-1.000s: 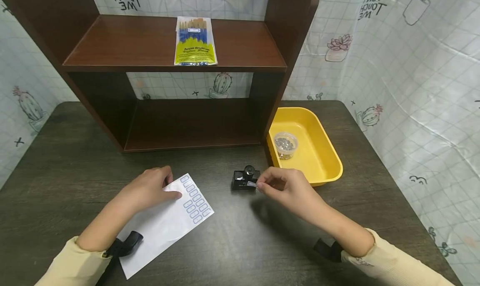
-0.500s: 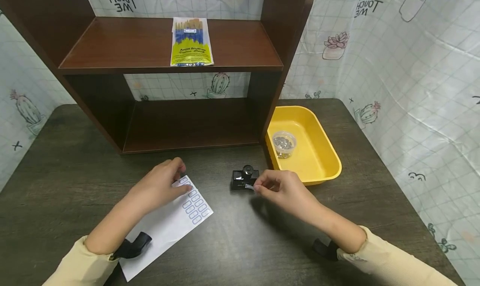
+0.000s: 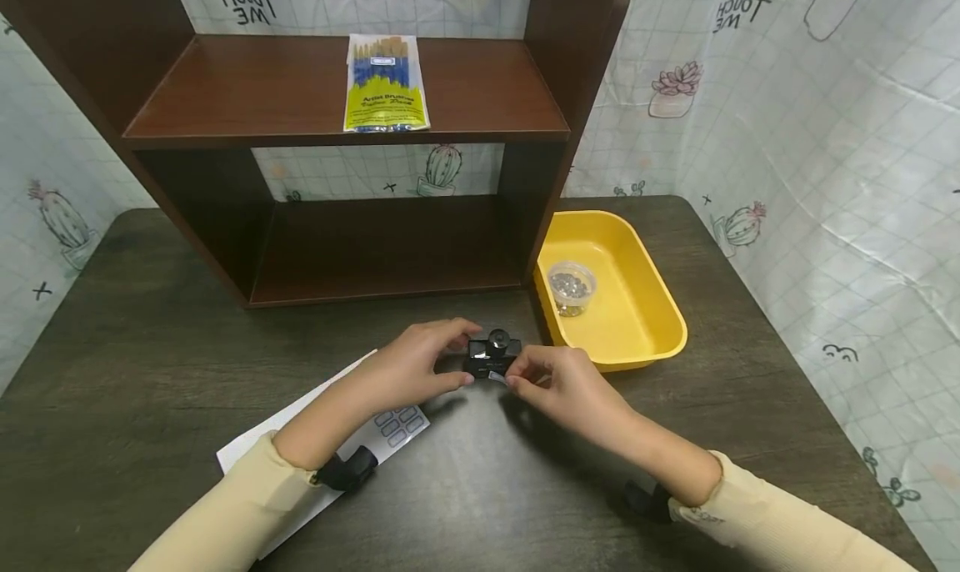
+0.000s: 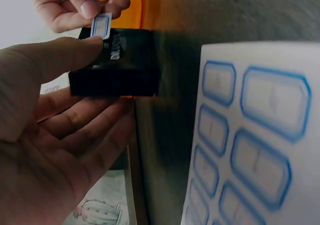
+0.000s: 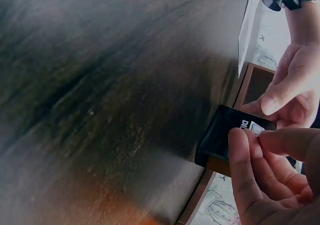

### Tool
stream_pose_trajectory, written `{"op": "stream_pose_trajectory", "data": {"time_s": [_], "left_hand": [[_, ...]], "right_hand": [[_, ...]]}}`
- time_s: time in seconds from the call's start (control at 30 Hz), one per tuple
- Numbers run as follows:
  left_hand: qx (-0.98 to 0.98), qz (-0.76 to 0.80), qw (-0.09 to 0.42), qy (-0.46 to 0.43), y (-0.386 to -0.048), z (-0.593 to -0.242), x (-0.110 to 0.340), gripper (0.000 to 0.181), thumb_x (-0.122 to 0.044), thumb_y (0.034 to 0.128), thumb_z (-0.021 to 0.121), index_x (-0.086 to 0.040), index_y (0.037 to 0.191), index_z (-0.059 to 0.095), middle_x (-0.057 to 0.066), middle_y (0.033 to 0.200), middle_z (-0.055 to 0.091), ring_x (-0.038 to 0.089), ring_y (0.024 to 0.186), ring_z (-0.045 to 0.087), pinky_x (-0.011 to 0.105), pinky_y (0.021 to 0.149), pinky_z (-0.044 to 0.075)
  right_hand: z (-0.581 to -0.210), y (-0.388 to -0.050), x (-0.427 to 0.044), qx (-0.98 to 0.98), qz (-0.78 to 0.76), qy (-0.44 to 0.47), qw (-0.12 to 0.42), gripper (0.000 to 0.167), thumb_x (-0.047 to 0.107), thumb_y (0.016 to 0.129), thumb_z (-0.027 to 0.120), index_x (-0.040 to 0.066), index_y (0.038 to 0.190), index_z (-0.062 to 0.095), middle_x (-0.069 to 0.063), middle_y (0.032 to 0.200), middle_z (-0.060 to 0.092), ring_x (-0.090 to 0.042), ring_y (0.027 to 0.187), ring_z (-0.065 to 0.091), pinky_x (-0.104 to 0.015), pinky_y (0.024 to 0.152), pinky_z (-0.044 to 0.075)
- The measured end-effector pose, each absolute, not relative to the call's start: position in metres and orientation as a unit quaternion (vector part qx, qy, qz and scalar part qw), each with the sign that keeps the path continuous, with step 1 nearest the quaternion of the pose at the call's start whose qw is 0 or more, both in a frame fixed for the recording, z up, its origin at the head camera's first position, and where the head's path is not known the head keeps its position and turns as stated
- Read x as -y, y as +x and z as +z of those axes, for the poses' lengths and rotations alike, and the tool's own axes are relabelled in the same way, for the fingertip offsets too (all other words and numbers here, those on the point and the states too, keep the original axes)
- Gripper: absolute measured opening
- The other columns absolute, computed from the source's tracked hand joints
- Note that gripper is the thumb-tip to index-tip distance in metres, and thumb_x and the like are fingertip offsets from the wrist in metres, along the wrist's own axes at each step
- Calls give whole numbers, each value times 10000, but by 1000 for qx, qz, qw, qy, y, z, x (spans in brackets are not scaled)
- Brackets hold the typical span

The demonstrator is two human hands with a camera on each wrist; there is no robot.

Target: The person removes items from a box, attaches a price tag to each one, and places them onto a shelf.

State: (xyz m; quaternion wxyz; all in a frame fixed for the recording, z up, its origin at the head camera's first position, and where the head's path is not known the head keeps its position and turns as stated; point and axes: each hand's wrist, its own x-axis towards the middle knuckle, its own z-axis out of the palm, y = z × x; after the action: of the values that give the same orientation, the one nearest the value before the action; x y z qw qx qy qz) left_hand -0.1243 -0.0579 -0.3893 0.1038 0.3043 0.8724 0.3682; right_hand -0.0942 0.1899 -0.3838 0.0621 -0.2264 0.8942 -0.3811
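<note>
A small black box with pale lettering and a round black part on top sits on the table, left of the yellow tray. My right hand pinches a small blue-bordered label sticker between thumb and fingertips, at the box's lettered face. My left hand is spread around the box's left end, thumb on the near side and fairly straight fingers on the far side; firm contact cannot be told. Under the left forearm lies a white sheet of label stickers, partly hidden.
A yellow tray stands behind my right hand, with a clear round tub of small metallic bits in it. At the back rises a dark wooden shelf; a pack of artist brushes leans on its upper level.
My left hand has left the label sheet and moved right to the black box. My right hand stays beside the box, still pinching the label sticker, which has shifted slightly.
</note>
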Motion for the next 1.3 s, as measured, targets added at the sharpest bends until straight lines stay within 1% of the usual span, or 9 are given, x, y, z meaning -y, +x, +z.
{"op": "stream_pose_trajectory", "data": {"time_s": [0.1,0.2,0.33,0.43,0.8,0.97,1.1,1.3], "left_hand": [[-867,368,96,321,-127,-393,49,532,-160,924,791,-61,1406,590,114,1335,713,255,1182,716,446,1024,567],[-864,368,83,334,-129,-397,43,467,-147,915,791,-62,1341,623,86,1265,733,213,1107,709,407,973,576],[-863,366,71,342,-132,-401,38,372,-144,907,799,-80,1242,653,36,1149,737,161,995,658,350,898,555],[-864,365,71,340,-133,-403,36,327,-143,906,804,-92,1195,660,18,1102,730,147,953,633,327,865,537],[-868,359,58,338,-134,-402,32,250,-121,900,805,-96,1116,681,18,1024,741,144,894,624,337,825,532],[-870,355,56,337,-135,-403,32,238,-126,907,798,-98,1113,682,10,1009,739,138,884,621,326,815,526],[-872,352,61,334,-135,-404,31,221,-132,922,788,-104,1112,677,5,1001,737,129,868,614,313,797,521],[-874,355,72,325,-134,-402,32,229,-130,935,777,-100,1144,688,15,1035,755,119,878,626,316,800,532]], "right_hand": [[-386,-95,-189,-898,-373,-226,56,76,49,923,765,104,874,748,13,850,769,-39,786,694,-220,723,582],[-387,-95,-187,-901,-369,-224,51,86,49,920,767,108,862,744,16,850,767,-42,787,696,-219,725,584],[-388,-95,-186,-902,-368,-222,45,88,42,920,764,103,862,741,5,855,770,-66,801,710,-229,729,591],[-388,-95,-184,-902,-366,-223,44,83,41,924,759,104,872,742,0,865,777,-79,817,723,-228,732,594],[-391,-93,-181,-909,-350,-224,26,67,52,931,755,101,887,742,1,873,786,-86,829,737,-223,719,592],[-392,-92,-181,-913,-342,-223,17,62,63,937,754,107,895,748,17,860,780,-65,808,710,-221,706,581],[-392,-91,-181,-916,-334,-224,10,49,60,942,748,93,906,754,20,858,773,-59,794,690,-226,700,582],[-391,-88,-181,-921,-321,-221,9,56,62,959,721,59,973,776,-13,923,799,-96,839,724,-267,727,607]]}}
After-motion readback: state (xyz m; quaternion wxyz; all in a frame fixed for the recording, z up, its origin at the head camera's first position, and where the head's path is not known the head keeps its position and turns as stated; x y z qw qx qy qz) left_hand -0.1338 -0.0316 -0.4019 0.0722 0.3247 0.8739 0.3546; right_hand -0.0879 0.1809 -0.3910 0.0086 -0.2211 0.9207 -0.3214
